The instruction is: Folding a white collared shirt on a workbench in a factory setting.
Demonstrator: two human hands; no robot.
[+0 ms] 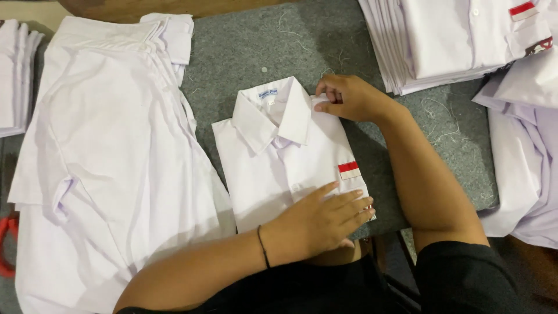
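Observation:
A folded white shirt with a collar and a small red-and-white patch on its chest lies on the grey felt table. My left hand rests flat on the shirt's near edge, fingers spread toward the right. A thin black band circles that wrist. My right hand pinches the shirt's far right shoulder beside the collar.
A stack of unfolded white shirts lies to the left. A neat pile of folded shirts sits at the back right, more loose white shirts at the right edge. Loose threads dot the felt. A red object shows at far left.

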